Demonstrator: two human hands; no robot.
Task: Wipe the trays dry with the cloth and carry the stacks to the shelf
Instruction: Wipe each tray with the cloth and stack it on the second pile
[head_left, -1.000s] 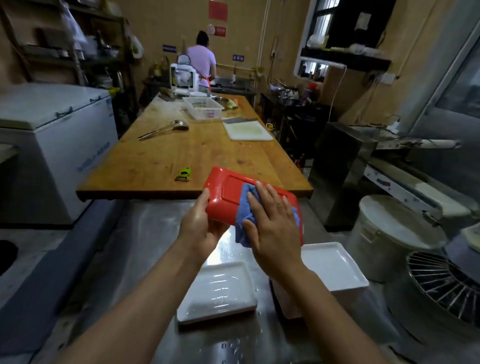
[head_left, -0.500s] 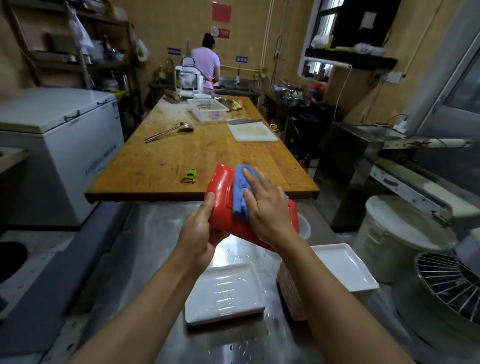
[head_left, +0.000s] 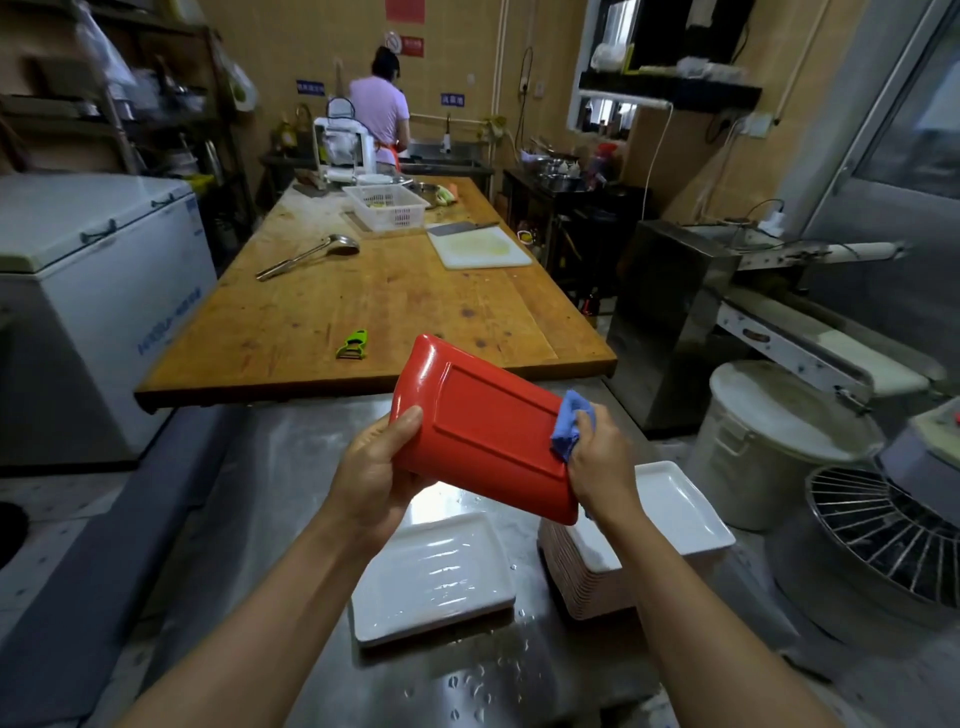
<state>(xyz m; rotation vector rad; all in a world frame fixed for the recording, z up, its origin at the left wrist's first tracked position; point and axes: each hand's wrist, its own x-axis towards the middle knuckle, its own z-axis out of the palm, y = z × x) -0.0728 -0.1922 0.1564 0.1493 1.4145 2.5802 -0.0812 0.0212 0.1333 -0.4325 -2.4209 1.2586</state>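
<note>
A red tray (head_left: 488, 431) is held tilted above the steel counter, its underside facing me. My left hand (head_left: 379, 473) grips its near left edge, thumb on top. At the tray's right edge my right hand (head_left: 602, 467) pinches a bunched blue cloth (head_left: 571, 423) against the rim. Below, a wet white tray (head_left: 431, 577) lies flat on the counter. To its right a tall stack of white trays (head_left: 675, 509) stands, partly hidden by my right arm.
A long wooden table (head_left: 374, 306) lies ahead, with a green peeler (head_left: 353, 344), a ladle (head_left: 311, 254), a white cutting board (head_left: 480, 248) and a basket (head_left: 387, 207). A person (head_left: 379, 111) stands at the far sink. A white chest freezer (head_left: 98, 280) is left; a lidded bucket (head_left: 779, 441) and wire guard (head_left: 893, 535) right.
My right hand slid the cloth from the tray's upper left across to its right edge. The tray has turned flatter, showing more of its underside.
</note>
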